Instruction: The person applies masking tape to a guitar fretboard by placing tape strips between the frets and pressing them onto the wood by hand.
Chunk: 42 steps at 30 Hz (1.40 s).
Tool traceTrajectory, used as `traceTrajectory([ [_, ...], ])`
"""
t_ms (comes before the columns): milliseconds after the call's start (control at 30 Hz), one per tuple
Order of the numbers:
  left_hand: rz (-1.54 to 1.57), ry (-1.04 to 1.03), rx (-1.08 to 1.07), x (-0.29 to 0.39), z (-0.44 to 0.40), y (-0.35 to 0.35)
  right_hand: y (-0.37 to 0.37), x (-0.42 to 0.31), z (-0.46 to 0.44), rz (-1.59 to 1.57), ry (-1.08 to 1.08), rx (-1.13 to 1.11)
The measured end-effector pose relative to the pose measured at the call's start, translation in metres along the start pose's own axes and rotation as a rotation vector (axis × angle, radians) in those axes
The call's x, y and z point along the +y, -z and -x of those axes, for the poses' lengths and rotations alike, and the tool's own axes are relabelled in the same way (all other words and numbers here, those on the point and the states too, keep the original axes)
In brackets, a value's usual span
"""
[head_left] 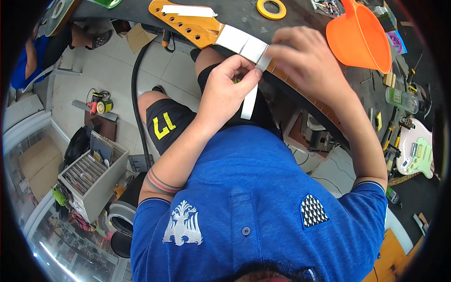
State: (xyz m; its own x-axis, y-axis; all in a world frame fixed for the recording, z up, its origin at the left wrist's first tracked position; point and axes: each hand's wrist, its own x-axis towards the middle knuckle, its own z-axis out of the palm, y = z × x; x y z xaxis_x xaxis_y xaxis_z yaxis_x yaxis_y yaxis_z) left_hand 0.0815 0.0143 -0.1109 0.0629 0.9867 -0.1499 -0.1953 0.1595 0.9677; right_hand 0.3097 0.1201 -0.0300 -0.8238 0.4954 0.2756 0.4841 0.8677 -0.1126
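Note:
A guitar neck lies along the bench edge, with its amber headstock at the upper left. White tape covers the fretboard nearest the headstock. My left hand is closed on a strip of white tape, thumb and index finger pinching it at the neck's edge; its loose end hangs down. Just over the neck is my right hand, its fingers blurred by motion near the tape. Whether they grip anything is unclear. Another white piece rests on the headstock.
On the dark bench are a yellow tape roll, an orange dustpan, a clear bottle and a pale pink guitar body. A black hose runs down at the left. Another person's arm shows at far left.

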Motion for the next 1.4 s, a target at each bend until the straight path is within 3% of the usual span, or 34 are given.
traceTrajectory([
  [67, -0.013, -0.003, 0.005, 0.003, 0.000, 0.001, 0.001, 0.010, 0.002, 0.166, -0.032, 0.050],
  [167, -0.044, -0.010, 0.011, 0.004, -0.001, 0.000, 0.001, -0.026, 0.002, -0.038, -0.278, 0.088],
  [367, -0.085, -0.039, 0.074, 0.000, -0.002, -0.002, -0.009, -0.055, -0.004, 0.085, -0.279, -0.004],
  [467, -0.387, -0.112, 0.124, 0.014, 0.002, -0.007, -0.011, -0.052, -0.009, 0.141, -0.193, 0.034],
  [567, -0.987, -0.432, 0.222, 0.013, 0.001, -0.016, -0.012, -0.053, -0.012, 0.228, -0.130, 0.046],
  [700, -0.874, -0.325, 0.191, 0.019, 0.002, -0.008, -0.015, -0.057, -0.019, 0.306, -0.130, 0.025],
  [767, -0.632, -0.116, 0.137, 0.021, 0.007, 0.003, -0.015, -0.061, -0.023, 0.325, -0.165, -0.006],
  [900, -0.223, -0.024, 0.068, 0.011, 0.016, 0.021, -0.025, -0.061, -0.021, 0.316, -0.214, 0.017],
  [1000, -0.260, -0.177, -0.055, 0.014, 0.027, 0.025, -0.004, -0.067, -0.016, 0.223, -0.227, 0.080],
  [1100, -0.590, -0.292, -0.187, 0.049, 0.038, 0.025, 0.030, -0.075, -0.001, -0.224, -0.343, 0.078],
  [1167, -0.583, -0.467, -0.270, 0.047, 0.037, 0.021, 0.046, -0.084, 0.011, -0.916, -0.639, -0.181],
  [1233, -0.647, -0.553, -0.320, 0.052, 0.036, 0.013, 0.049, -0.087, 0.014, -1.127, -0.760, -0.327],
  [1400, -0.667, -0.605, -0.327, 0.059, 0.029, 0.003, 0.055, -0.075, 0.011, -1.237, -0.855, -0.345],
])
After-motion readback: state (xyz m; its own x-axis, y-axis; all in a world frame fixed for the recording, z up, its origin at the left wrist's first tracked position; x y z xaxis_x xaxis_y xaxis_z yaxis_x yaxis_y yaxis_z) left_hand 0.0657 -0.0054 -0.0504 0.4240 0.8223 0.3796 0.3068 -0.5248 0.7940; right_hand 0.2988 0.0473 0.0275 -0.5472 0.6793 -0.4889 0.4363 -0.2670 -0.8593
